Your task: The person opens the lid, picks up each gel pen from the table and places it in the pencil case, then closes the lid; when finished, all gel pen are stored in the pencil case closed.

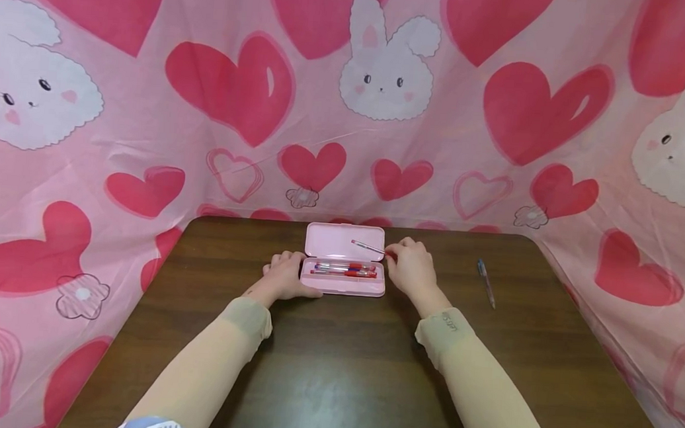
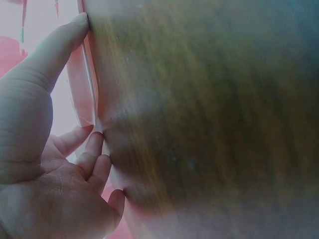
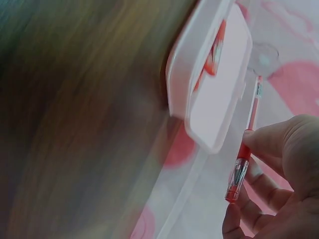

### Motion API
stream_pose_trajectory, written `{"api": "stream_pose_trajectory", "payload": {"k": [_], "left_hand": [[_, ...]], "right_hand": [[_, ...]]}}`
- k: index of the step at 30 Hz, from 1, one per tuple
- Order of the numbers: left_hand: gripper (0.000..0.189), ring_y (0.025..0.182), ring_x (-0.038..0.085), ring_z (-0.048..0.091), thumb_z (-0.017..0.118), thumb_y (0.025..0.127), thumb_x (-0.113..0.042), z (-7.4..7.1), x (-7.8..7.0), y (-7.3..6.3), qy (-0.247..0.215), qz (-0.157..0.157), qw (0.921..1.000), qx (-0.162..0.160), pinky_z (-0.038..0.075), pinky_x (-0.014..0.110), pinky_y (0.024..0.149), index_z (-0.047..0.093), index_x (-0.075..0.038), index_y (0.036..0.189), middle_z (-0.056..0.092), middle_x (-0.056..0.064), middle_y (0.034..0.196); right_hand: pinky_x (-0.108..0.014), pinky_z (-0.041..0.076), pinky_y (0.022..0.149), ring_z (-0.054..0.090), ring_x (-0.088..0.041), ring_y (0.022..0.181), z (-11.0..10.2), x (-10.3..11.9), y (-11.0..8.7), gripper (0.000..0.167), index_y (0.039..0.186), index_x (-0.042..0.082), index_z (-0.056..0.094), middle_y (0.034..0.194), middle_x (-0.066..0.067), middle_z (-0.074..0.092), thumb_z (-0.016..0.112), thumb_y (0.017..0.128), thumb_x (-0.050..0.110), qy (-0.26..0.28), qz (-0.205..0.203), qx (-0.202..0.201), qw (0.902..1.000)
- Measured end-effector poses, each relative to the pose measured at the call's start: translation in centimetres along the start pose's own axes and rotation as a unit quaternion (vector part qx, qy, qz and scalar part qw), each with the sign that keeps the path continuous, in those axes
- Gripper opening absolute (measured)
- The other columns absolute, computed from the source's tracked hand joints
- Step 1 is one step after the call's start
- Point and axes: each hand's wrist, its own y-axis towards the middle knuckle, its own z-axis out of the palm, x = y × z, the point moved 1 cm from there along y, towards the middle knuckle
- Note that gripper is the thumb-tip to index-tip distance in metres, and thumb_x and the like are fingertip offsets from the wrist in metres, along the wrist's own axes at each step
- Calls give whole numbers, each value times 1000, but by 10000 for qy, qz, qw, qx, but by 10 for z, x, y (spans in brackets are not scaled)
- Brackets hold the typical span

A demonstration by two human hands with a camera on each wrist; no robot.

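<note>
A pink pencil case (image 1: 342, 288) lies on the table with its lid (image 1: 341, 236) raised at the back. Several red and blue pens (image 1: 346, 268) lie lengthwise in its tray. My left hand (image 1: 286, 275) holds the case's left end, thumb along the front edge and fingers round the side; the left wrist view shows the thumb and fingertips against the case wall (image 2: 79, 84). Beside the case's right end, my right hand (image 1: 413, 269) pinches a clear-barrelled red pen (image 3: 240, 167) between thumb and fingers. In the head view that pen points left, overlapping the lid.
A pen with a blue end (image 1: 484, 274) lies by itself on the brown wooden table (image 1: 338, 359), to the right of my right hand. Pink cloth (image 1: 383, 144) printed with hearts and rabbits hangs around the table's back and sides.
</note>
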Motion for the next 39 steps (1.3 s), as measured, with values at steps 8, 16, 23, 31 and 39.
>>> {"api": "stream_pose_trajectory", "payload": {"k": [8, 16, 23, 31, 39], "left_hand": [[106, 139, 39, 42, 94, 74, -66, -1, 0, -1, -21, 11, 10000, 0, 33, 61, 115, 51, -9, 153, 56, 17, 144], [106, 139, 39, 41, 94, 75, -67, 1, 3, 2, 26, -6, 10000, 41, 32, 61, 116, 50, -10, 153, 55, 17, 145], [105, 137, 39, 42, 94, 75, -67, 1, 4, 2, 81, 6, 10000, 47, 34, 60, 112, 51, -10, 152, 56, 17, 143], [104, 134, 39, 43, 94, 74, -67, 0, 2, 1, 104, 26, 9999, 32, 35, 60, 109, 52, -9, 150, 57, 17, 140], [104, 136, 39, 43, 94, 75, -65, 1, 3, 3, 49, 7, 10000, 70, 34, 59, 112, 51, -9, 151, 56, 17, 142]], "right_hand": [[-56, 57, 92, 66, -37, 110, 20, 26, 0, 20, 118, 16, 84, 116, -12, 73, 78, 99, 22, -308, -409, 236, 9984], [-53, 55, 92, 63, -34, 108, 30, 46, 3, 19, 117, 19, 84, 112, -9, 72, 78, 100, 23, -317, -567, 389, 9971], [-51, 54, 95, 61, -31, 107, 44, 55, 3, 22, 121, 20, 85, 113, -8, 72, 79, 100, 26, -366, -554, 751, 9950], [-51, 52, 96, 62, -32, 111, 49, 62, 5, 23, 122, 22, 85, 117, -8, 73, 77, 101, 24, -351, -558, 955, 9932], [-50, 53, 94, 62, -31, 109, 51, 63, 7, 23, 124, 22, 85, 117, -8, 74, 76, 102, 25, -387, -534, 1068, 9921]]}}
